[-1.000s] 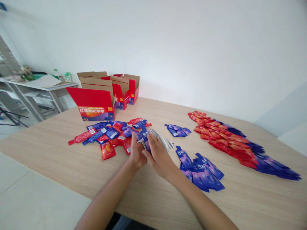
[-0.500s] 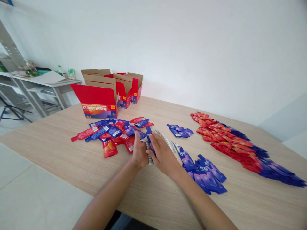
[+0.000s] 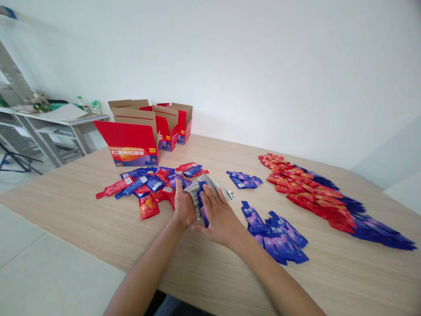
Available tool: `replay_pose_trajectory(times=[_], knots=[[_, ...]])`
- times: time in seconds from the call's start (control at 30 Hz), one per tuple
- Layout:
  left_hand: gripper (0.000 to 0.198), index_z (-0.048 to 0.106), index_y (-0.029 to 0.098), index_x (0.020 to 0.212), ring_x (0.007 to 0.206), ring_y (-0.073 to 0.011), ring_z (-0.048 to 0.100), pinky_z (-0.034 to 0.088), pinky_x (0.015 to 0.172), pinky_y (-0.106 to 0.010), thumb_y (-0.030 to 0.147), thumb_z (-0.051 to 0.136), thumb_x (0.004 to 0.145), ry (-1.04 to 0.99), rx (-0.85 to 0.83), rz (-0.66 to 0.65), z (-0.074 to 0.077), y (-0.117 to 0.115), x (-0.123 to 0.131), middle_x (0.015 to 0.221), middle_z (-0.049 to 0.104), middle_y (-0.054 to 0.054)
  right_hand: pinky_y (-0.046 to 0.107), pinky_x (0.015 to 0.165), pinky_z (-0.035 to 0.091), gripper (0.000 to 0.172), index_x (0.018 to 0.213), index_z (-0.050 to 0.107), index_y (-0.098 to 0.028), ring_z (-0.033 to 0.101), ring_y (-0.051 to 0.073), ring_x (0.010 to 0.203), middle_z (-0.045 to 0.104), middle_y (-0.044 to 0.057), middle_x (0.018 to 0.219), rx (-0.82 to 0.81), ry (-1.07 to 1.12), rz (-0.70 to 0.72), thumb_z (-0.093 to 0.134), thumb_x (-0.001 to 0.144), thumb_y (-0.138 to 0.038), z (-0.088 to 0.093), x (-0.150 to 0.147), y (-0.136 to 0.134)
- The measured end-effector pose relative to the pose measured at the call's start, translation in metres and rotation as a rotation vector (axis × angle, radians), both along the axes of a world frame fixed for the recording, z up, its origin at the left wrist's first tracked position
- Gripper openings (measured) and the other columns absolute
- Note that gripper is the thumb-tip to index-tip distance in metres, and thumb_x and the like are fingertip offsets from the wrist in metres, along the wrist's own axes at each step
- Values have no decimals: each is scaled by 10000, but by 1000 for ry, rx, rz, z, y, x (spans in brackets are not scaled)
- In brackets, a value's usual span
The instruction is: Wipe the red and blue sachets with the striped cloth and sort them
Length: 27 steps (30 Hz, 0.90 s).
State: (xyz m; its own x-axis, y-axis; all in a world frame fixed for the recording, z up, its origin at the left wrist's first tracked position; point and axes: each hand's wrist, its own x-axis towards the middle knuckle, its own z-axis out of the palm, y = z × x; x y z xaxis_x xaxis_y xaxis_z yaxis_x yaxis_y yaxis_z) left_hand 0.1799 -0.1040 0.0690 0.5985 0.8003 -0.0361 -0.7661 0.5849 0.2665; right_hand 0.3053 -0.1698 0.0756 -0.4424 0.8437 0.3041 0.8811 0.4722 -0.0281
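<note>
Midway-ish. Got a flat blue-purple foil pouch (image 3: 204,215) and grey-striped cloth (image 3: 206,179) between a cupped left hand (image 3: 184,208) (can't tell its grip) and flattened, spread-fingered right hand (image 3: 219,217). Probably done: long neat red-and-blue pouch rows (image 3: 324,204), far right. Probably to go: jumbled red-and-blue pouch pile (image 3: 155,183).

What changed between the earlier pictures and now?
The blue pouch has shifted toward the person, and more striped cloth shows beyond it. The left hand stays at the cloth, the right hand on the pouch. The front box and long pouch row stayed put.
</note>
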Motion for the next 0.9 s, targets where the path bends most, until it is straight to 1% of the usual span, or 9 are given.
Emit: replay_pose_trajectory(times=[0.07,0.13,0.2,0.3,0.43,0.57,0.73,0.8,0.9], knots=[[939,601,91,1363,1215,-341,636,410,1119,-476,813,224,895,-4,2,-38,1,-4,2,1219,715,-190,629,1241,150,1132,1529,309,43,195,409,1532,226,327,1614,-6,-2,23,788,741,-614,2,3,1],[909,604,103,1361,1218,-342,635,408,1118,-481,798,235,905,-10,0,-102,0,-7,5,1221,715,-185,629,1244,125,1212,1560,254,16,177,397,1540,228,307,1622,-20,6,37,799,703,-645,6,6,2],[892,609,110,1353,1211,-346,639,411,1111,-493,790,241,908,-17,-3,-150,-2,-9,8,1218,715,-184,621,1246,132,1202,1567,253,-3,192,389,1538,254,298,1618,-36,14,34,788,708,-652,10,9,2],[898,616,101,1340,1192,-350,649,424,1096,-503,791,234,909,-15,-11,-165,-4,-10,11,1207,717,-194,594,1247,171,1159,1551,299,0,237,386,1526,287,295,1609,-64,16,22,787,715,-636,13,11,3],[935,624,92,1332,1179,-358,653,432,1086,-509,812,217,895,-10,-15,-123,-3,-10,10,1199,719,-204,564,1257,179,1156,1544,306,19,238,377,1526,291,290,1609,-65,30,44,812,705,-594,10,11,5],[977,632,67,1324,1182,-364,651,426,1096,-501,834,224,877,5,-4,-18,-1,-3,4,1192,719,-219,534,1262,192,1184,1559,259,32,162,361,1549,190,288,1641,-132,24,91,810,715,-588,8,9,2],[1021,626,46,1329,1194,-355,647,420,1108,-489,834,157,879,20,-19,28,-3,7,-5,1193,719,-223,519,1251,228,1115,1580,222,8,160,342,1552,172,278,1645,-202,6,164,727,802,-610,15,9,-3],[1015,624,50,1332,1203,-354,644,415,1115,-489,833,162,881,24,-17,24,-5,8,-6,1192,721,-219,495,1249,240,1092,1576,235,16,186,339,1547,196,278,1640,-221,-1,177,679,834,-652,17,10,-4],[973,621,68,1340,1211,-351,641,410,1123,-485,831,231,879,26,-1,17,-9,9,-5,1203,721,-207,481,1248,245,1146,1572,250,19,215,339,1540,216,280,1634,-211,30,164,597,824,-777,16,12,-2]])
